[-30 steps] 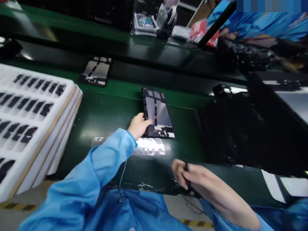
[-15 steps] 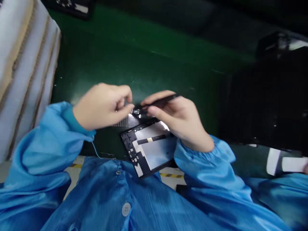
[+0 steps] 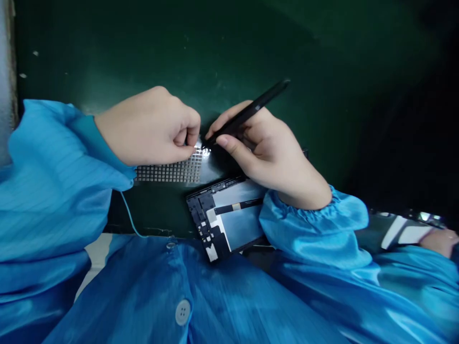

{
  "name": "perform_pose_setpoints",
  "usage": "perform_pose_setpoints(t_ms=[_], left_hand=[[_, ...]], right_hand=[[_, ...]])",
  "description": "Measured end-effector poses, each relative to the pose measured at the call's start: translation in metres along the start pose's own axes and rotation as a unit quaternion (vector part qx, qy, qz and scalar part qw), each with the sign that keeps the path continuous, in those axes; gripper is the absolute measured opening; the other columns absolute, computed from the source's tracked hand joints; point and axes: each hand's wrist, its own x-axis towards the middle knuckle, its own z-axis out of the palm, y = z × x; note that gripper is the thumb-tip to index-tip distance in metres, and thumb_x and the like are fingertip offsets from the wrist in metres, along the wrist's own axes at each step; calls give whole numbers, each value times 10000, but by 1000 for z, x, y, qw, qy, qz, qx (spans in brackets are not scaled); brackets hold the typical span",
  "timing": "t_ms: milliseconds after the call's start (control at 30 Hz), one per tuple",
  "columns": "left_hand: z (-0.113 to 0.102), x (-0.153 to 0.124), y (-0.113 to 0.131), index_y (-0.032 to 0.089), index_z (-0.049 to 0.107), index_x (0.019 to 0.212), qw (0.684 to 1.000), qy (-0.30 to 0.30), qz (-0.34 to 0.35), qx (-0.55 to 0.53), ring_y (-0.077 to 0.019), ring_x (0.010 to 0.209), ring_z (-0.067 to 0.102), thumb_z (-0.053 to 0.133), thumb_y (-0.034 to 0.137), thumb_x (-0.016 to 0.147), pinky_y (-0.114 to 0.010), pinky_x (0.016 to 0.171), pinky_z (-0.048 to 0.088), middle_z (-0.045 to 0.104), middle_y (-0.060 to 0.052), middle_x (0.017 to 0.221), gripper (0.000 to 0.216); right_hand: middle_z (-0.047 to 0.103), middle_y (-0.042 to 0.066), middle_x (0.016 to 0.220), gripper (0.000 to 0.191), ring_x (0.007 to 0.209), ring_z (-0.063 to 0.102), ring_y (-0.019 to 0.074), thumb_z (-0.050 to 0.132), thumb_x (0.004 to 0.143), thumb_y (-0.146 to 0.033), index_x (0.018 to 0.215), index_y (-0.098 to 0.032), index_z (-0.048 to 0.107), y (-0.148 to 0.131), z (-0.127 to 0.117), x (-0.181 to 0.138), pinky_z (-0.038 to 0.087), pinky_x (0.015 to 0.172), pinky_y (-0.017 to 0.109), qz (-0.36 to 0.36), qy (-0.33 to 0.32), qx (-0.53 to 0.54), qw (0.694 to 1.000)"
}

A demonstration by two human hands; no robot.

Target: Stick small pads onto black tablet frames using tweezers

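Observation:
My left hand (image 3: 154, 129) is closed, thumb and forefinger pinched at the edge of a clear sheet (image 3: 206, 174) covered in rows of small grey squares (image 3: 172, 173). Part of the sheet is hidden under that hand. In my right hand (image 3: 268, 148) is a black pen-shaped tool (image 3: 253, 107), held like a pen. Its tip points down at the sheet, close to my left fingertips; whether it touches is unclear. Nearer my body, an opened tablet-like device (image 3: 225, 220) lies tilted at the table's edge, its inside showing. My right wrist and sleeve cover its right side.
The tabletop (image 3: 143, 52) is dark green, with a few white specks at the left. A layered pale stack (image 3: 7, 86) stands at the left edge. At the far right, a co-worker's hand (image 3: 439, 241) and blue sleeve are beside white pieces (image 3: 403, 234).
The view has shifted closer to the table. The black tool now stands out more plainly, its rear end raised to the upper right. Both hands stay close together over the sheet.

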Motion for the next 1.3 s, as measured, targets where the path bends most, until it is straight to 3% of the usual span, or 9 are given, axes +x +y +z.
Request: perform_pose_setpoints(t_ms=[133, 233, 367, 500, 567, 667, 933, 1067, 1300], left_hand=[[-2, 2, 8, 233, 722, 747, 999, -10, -31, 23, -110, 545, 574, 700, 272, 845, -291, 714, 400, 640, 77, 545, 108], [-2, 2, 10, 232, 725, 751, 998, -10, -42, 38, -113, 547, 580, 723, 283, 858, -305, 733, 416, 644, 77, 551, 118], [0, -2, 8, 231, 715, 810, 998, 5, -17, 66, -133, 568, 570, 797, 418, 868, -318, 709, 403, 654, 65, 575, 212], [4, -7, 1, 202, 738, 864, 998, 18, 24, 62, -110, 613, 505, 730, 428, 913, -323, 827, 470, 619, 45, 598, 232], [6, -8, -4, 184, 744, 859, 997, 33, 56, 32, -106, 652, 516, 593, 582, 997, -346, 931, 505, 596, 30, 624, 448], [8, -9, -8, 162, 750, 864, 996, 38, 76, 5, -93, 674, 522, 402, 720, 1044, -367, 1003, 520, 592, 22, 656, 682], [2, -5, 3, 169, 736, 824, 998, 12, 18, 53, -91, 640, 514, 830, 250, 867, -304, 921, 527, 619, 66, 654, 132], [-1, -3, 11, 181, 767, 869, 998, -1, -3, 59, -94, 620, 518, 817, 254, 912, -291, 880, 505, 637, 71, 648, 98], [-1, -1, 12, 172, 775, 860, 998, -21, -24, 57, -100, 586, 501, 778, 211, 916, -373, 951, 545, 596, 68, 596, 68]], right_hand=[[808, 57, 1160, 187, 1048, 795, 230, 696, 1099, -435, 1156, -257, 701, -4, -5, 2, 685, 992, 415, 15, -6, 26, 1000], [798, 23, 1099, 231, 1021, 809, 224, 700, 1097, -499, 1148, -273, 698, -22, 3, -23, 707, 979, 435, 87, 89, 113, 986], [783, 17, 1073, 128, 1002, 810, 193, 693, 1114, -319, 1239, -305, 714, -49, 42, -82, 714, 922, 389, 143, 285, 136, 938], [787, 41, 1121, 269, 1051, 826, 196, 686, 1077, -181, 1319, -300, 675, -55, 81, -109, 718, 968, 390, 111, 336, 147, 924], [772, 51, 1130, 252, 1066, 826, 200, 669, 1071, -155, 1280, -296, 676, -52, 89, -105, 724, 958, 387, 99, 346, 144, 922], [746, 52, 1117, 219, 1048, 823, 211, 664, 1070, -163, 1238, -304, 662, -50, 90, -99, 733, 923, 399, 110, 342, 118, 926], [792, 85, 1162, 290, 1103, 810, 264, 709, 1034, -139, 1269, -301, 661, -59, 51, -93, 713, 962, 480, 88, 222, 25, 971], [802, 56, 1171, 112, 1117, 808, 250, 739, 1072, -320, 1166, -308, 680, -44, 14, -45, 698, 1053, 455, 83, 154, 31, 984], [783, 63, 1162, 362, 1069, 779, 258, 740, 1026, -637, 1137, -297, 678, -13, 8, -4, 697, 1006, 435, 93, 43, 64, 993]])
